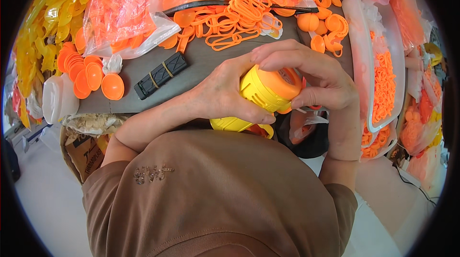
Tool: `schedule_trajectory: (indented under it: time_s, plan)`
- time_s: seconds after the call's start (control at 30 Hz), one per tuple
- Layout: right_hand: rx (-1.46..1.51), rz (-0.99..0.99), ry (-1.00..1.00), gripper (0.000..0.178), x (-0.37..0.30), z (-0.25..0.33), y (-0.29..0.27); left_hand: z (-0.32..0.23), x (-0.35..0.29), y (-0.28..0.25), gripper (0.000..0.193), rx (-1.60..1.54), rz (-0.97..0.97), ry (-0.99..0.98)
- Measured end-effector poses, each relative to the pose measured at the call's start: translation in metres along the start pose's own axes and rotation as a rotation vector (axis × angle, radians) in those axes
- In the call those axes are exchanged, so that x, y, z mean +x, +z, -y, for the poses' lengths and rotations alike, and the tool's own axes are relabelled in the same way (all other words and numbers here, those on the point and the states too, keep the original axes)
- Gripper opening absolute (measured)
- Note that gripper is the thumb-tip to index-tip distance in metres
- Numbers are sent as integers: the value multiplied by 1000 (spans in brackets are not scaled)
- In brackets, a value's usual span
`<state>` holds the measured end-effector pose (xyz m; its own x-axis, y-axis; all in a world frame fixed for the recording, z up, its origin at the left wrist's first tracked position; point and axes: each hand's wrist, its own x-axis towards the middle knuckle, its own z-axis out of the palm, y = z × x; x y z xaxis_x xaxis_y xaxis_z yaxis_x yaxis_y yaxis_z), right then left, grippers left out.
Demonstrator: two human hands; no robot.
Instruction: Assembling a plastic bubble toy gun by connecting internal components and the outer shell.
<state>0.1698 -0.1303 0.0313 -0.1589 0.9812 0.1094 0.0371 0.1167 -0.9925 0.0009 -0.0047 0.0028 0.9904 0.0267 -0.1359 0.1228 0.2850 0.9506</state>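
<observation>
A yellow ribbed plastic container (pixel 257 91), shaped like a stout bottle, is tilted in front of my chest. An orange lid-like end (pixel 281 84) caps it on the right, with a round recessed face. Wrapped around the yellow body from the left is my left hand (pixel 225 82), its thumb along the lower side. My right hand (pixel 326 75) curls over the orange end, fingers on top and thumb at its lower right edge. Orange bits below the thumb are partly hidden. Beneath my hands, more yellow plastic shows close to the brown shirt.
Orange loop-shaped parts (pixel 247 15) lie on the grey table beyond my hands. To the left are orange scoops (pixel 112 87), a black banded strip bundle (pixel 161 75) and a clear bag of orange pieces (pixel 122 12). A white bin (pixel 362 60) holding small orange parts stands at right.
</observation>
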Motion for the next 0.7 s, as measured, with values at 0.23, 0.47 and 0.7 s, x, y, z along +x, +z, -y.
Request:
schedule_trajectory:
  time_s: [0.23, 0.47, 0.7]
  plan:
    - [-125, -38, 10, 44, -1, 6, 3, 2, -1, -2, 69, 34, 14, -45]
    - [-60, -93, -18, 45, -10, -10, 5, 5, -3, -3, 64, 57, 20, -64]
    - [123, 44, 47, 47, 2, -9, -7, 10, -3, -5, 60, 0, 74, -69]
